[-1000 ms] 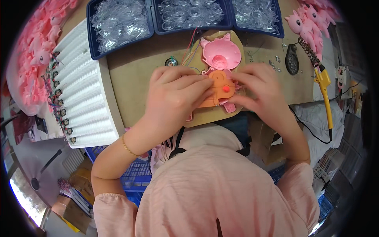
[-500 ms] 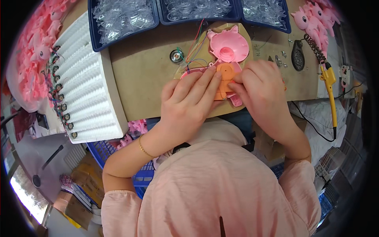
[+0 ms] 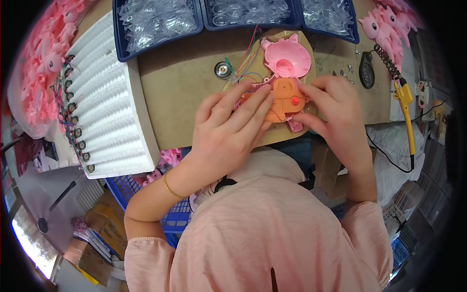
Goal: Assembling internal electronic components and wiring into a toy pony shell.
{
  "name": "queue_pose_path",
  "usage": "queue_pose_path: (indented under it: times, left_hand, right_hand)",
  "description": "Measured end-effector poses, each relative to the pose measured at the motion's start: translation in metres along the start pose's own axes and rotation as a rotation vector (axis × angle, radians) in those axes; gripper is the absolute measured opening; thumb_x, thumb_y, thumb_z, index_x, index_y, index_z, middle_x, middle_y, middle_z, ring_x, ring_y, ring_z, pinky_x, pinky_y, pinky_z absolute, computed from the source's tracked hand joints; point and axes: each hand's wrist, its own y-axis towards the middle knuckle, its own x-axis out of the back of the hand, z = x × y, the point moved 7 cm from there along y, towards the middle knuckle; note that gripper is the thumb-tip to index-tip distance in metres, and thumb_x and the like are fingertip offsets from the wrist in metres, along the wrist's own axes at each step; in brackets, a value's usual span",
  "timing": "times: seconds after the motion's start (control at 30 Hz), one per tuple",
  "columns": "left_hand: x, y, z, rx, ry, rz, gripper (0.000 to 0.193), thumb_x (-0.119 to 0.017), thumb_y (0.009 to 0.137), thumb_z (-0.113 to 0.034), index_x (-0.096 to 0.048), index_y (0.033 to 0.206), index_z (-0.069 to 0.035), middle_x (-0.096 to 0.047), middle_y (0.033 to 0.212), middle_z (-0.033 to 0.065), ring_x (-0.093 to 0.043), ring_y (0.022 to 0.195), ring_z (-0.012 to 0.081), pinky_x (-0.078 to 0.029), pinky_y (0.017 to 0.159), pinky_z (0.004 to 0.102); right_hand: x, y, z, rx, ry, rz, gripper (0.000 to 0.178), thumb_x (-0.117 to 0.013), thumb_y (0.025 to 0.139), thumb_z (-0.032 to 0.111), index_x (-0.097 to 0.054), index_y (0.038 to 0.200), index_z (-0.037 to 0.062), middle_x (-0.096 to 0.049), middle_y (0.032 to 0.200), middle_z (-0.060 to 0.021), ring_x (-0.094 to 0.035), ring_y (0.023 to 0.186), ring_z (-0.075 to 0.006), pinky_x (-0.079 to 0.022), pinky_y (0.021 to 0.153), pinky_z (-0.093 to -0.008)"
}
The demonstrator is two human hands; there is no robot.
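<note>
Two hands: our left hand, fingers laid extended over an orange housing; our right hand, thumb and forefinger parted about its right end. Either grip: we cannot tell. Housing between them, apparently long crosswise, left nearer. Pink shell just beyond.

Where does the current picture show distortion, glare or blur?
Head view, top: the row of blue trays bows, corners black; head view, lower left: a bright patch looks washed out; head view, centre-right: the right hand seems slightly soft.
</note>
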Motion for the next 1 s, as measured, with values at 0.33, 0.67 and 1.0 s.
queue_pose_path:
  times: [0.33, 0.67, 1.0]
  left_hand:
    - [-0.003, -0.007, -0.005, 0.015, 0.028, -0.028, 0.031, -0.061, 0.081, -0.022, -0.062, 0.109, -0.008, -0.059, 0.117, 0.0034, -0.05, 0.113, 0.0164, -0.04, 0.088, 0.0325]
    - [0.002, 0.009, 0.06, 0.516, -0.328, 0.016, 0.017, -0.064, 0.079, -0.02, -0.063, 0.082, -0.004, -0.061, 0.077, 0.0106, -0.058, 0.074, 0.0283, -0.046, 0.066, 0.0367]
    - [0.008, 0.027, 0.039, 0.348, -0.222, 0.078, 0.019, -0.066, 0.074, -0.018, -0.059, 0.082, -0.003, -0.056, 0.074, 0.0116, -0.056, 0.072, 0.0292, -0.045, 0.063, 0.0386]
  right_hand:
    - [-0.011, 0.016, -0.008, 0.11, 0.087, 0.223, 0.035, -0.073, 0.061, 0.01, -0.062, 0.093, 0.001, -0.056, 0.086, -0.0086, -0.053, 0.08, -0.0276, -0.043, 0.068, -0.0358]
    - [-0.035, 0.081, 0.024, 0.538, 0.016, 0.138, 0.025, -0.063, 0.066, 0.004, -0.06, 0.091, 0.0012, -0.055, 0.102, -0.0107, -0.054, 0.092, -0.0296, -0.046, 0.078, -0.0362]
    - [-0.01, 0.088, 0.021, 0.269, 0.177, 0.296, 0.017, -0.06, 0.077, 0.014, -0.056, 0.072, -0.0025, -0.057, 0.067, -0.0079, -0.057, 0.061, -0.0224, -0.047, 0.061, -0.0312]
